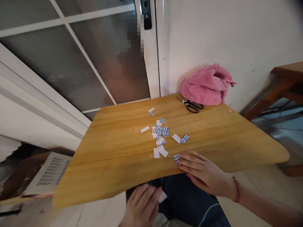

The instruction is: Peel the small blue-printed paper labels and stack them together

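My right hand (201,167) reaches over the table's near edge with its fingers stretched out, the fingertips touching a small blue-and-white paper label (176,158). Below the edge, over my lap, my left hand (143,203) is curled closed around a white paper piece (162,196) that pokes out past its fingers. A loose heap of blue-bordered labels (161,130) and blank white slips lies mid-table. Closer to my right hand are a white slip (176,138) and another blue label (185,138).
Black-handled scissors (193,106) rest at the back of the wooden table (113,151), beside a pink plush cloth bundle (208,85). A glass-paned door (94,56) stands behind. An open cardboard box (47,173) sits at left, a wooden stool (284,75) at right.
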A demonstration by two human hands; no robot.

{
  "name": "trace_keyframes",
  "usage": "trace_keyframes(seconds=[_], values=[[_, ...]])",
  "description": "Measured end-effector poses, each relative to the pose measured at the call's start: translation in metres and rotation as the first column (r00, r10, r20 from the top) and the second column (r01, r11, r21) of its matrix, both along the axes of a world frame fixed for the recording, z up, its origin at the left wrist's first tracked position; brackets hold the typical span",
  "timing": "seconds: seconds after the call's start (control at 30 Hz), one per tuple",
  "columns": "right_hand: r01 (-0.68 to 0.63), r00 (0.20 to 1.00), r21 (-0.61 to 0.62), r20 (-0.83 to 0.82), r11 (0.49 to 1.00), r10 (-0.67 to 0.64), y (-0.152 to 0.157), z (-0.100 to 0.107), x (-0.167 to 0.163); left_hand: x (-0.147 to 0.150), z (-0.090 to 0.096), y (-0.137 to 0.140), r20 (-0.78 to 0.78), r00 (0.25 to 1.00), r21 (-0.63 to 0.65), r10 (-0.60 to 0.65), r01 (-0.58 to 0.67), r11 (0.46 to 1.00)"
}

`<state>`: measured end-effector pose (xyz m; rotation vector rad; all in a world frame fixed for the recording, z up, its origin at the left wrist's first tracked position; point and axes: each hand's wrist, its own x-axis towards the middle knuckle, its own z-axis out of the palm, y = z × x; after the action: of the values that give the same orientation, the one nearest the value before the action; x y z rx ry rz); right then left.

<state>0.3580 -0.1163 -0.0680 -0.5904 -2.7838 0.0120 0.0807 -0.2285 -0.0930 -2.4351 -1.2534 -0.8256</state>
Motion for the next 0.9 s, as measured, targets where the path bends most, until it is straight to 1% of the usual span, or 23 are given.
trace_keyframes(seconds=[0.07,0.1,0.17,0.23,0.27,0.33,0.4,0.5,0.6,0.7,0.8,0.9], values=[[-0.001,0.999,0.022,0.047,1.000,0.000,0.001,0.000,-0.007,-0.003,0.023,0.021,-0.025,0.992,0.005,0.127,-0.127,0.992],[0.031,0.997,0.025,0.065,0.999,-0.033,0.003,0.001,-0.012,-0.002,0.031,0.034,-0.025,0.985,0.000,0.169,-0.169,0.986],[0.129,0.989,0.028,0.068,0.991,-0.131,0.010,0.002,-0.021,0.002,0.039,0.057,-0.063,0.968,-0.075,0.243,-0.247,0.966],[0.225,0.973,0.032,0.047,0.974,-0.226,0.017,0.005,-0.027,0.008,0.040,0.073,-0.097,0.955,-0.167,0.280,-0.293,0.941],[0.268,0.963,0.035,0.034,0.963,-0.269,0.020,0.005,-0.027,0.010,0.038,0.076,-0.107,0.953,-0.211,0.284,-0.301,0.930],[0.341,0.940,0.032,0.008,0.939,-0.342,0.025,0.005,-0.022,0.011,0.034,0.074,-0.116,0.953,-0.272,0.278,-0.300,0.914],[0.375,0.927,0.004,0.003,0.927,-0.375,0.028,0.003,-0.010,0.008,0.029,0.064,-0.133,0.953,-0.306,0.273,-0.302,0.903],[0.320,0.947,-0.075,0.058,0.944,-0.316,0.029,-0.002,0.009,-0.001,0.024,0.048,-0.171,0.953,-0.353,0.251,-0.297,0.887],[0.268,0.961,-0.124,0.106,0.955,-0.256,0.027,-0.006,0.017,-0.001,0.023,0.046,-0.199,0.952,-0.379,0.234,-0.295,0.877],[0.254,0.964,-0.133,0.110,0.958,-0.240,0.027,-0.006,0.007,0.007,0.025,0.058,-0.211,0.955,-0.404,0.208,-0.279,0.871],[0.229,0.971,-0.116,0.094,0.967,-0.218,0.031,-0.004,-0.009,0.012,0.028,0.079,-0.196,0.966,-0.428,0.167,-0.238,0.872],[0.210,0.976,-0.104,0.082,0.972,-0.202,0.043,-0.002,-0.024,0.012,0.028,0.101,-0.181,0.972,-0.444,0.152,-0.219,0.869]])
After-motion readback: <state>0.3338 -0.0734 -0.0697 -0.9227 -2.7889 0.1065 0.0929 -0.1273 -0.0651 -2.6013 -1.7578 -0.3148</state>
